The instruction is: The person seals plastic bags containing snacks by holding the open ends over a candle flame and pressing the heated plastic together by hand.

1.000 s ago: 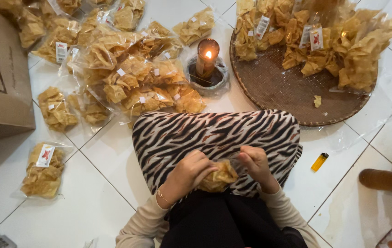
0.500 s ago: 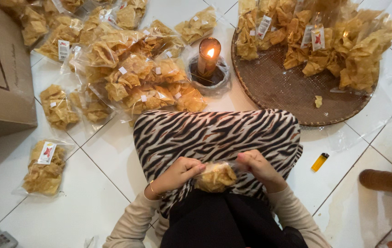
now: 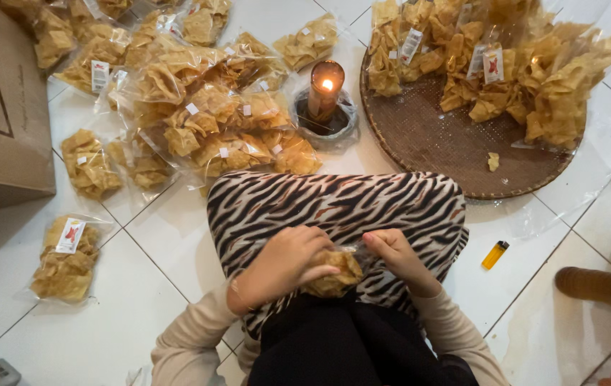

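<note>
Over a zebra-striped cushion (image 3: 334,200) on my lap, both hands hold a clear plastic bag of yellow chips (image 3: 332,274). My left hand (image 3: 284,263) wraps over the bag's left side. At the right, my right hand (image 3: 397,256) pinches the bag's open plastic end. A lit candle (image 3: 325,88) in a small round dish stands on the floor just beyond the cushion.
Several sealed chip bags (image 3: 198,121) lie piled at the far left, one alone (image 3: 66,259) at the near left. A round woven tray (image 3: 455,143) at the far right holds more bags. A yellow lighter (image 3: 495,254) lies right of the cushion; a cardboard box (image 3: 1,121) stands at the left edge.
My hands have shifted on the bag, the left one closing further over it and the right one gathering its plastic end. Candle and piles have stayed put.
</note>
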